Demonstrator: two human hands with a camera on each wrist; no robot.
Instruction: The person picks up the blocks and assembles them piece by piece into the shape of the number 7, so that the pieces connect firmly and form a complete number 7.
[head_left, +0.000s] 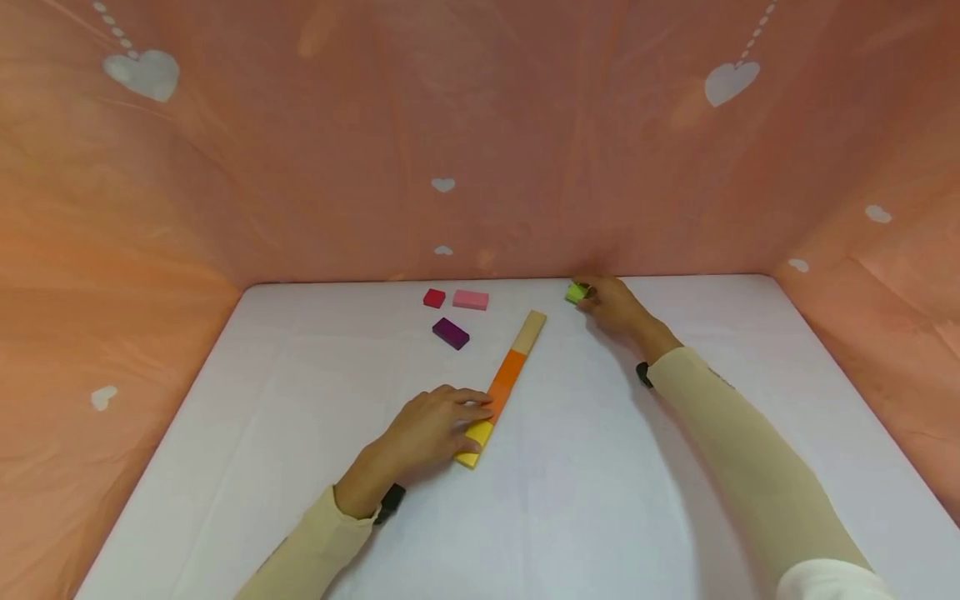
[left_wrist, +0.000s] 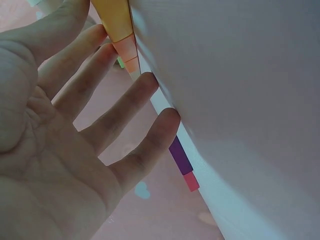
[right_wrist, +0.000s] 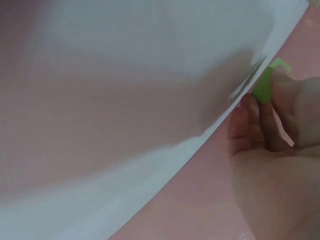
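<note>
A straight row of flat blocks lies slantwise on the table: a yellow block (head_left: 480, 432) at the near end, an orange stretch (head_left: 507, 375) in the middle and a plain wooden block (head_left: 529, 332) at the far end. My left hand (head_left: 427, 427) rests at the near end, its fingertips touching the yellow and orange pieces; the left wrist view has its fingers (left_wrist: 120, 117) spread and nearly straight. By the table's far edge, my right hand (head_left: 617, 308) pinches a light green block (head_left: 576, 292) between thumb and fingers, seen also in the right wrist view.
Left of the row's far end lie a purple block (head_left: 451, 333), a pink block (head_left: 471, 300) and a small red block (head_left: 434, 298). A white cloth covers the table (head_left: 585, 500). Orange-pink curtains (head_left: 510, 150) with pale hearts hang behind and at both sides.
</note>
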